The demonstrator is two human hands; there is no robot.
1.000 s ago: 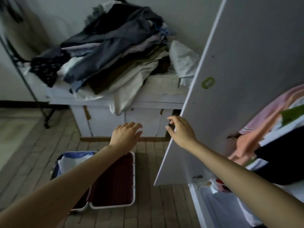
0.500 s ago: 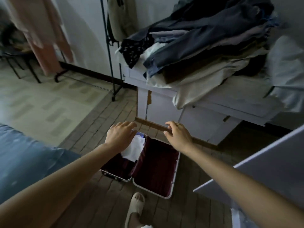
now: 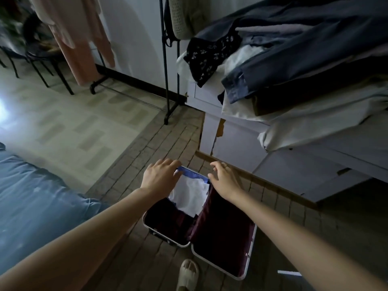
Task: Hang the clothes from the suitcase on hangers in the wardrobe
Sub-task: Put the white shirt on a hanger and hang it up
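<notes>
Head view: open suitcase (image 3: 222, 246) with dark red lining, flat on the tiled floor; white garment (image 3: 190, 196) in its far-left half. Left hand (image 3: 159, 176), fingers loosely extended, above the suitcase's far-left corner, holding nothing. Right hand (image 3: 225, 181), fingers relaxed and empty, over the centre hinge. Piled clothes (image 3: 294, 66) on white cabinet (image 3: 231, 143) beyond the suitcase. Beige slipper (image 3: 188, 274) at its near edge.
</notes>
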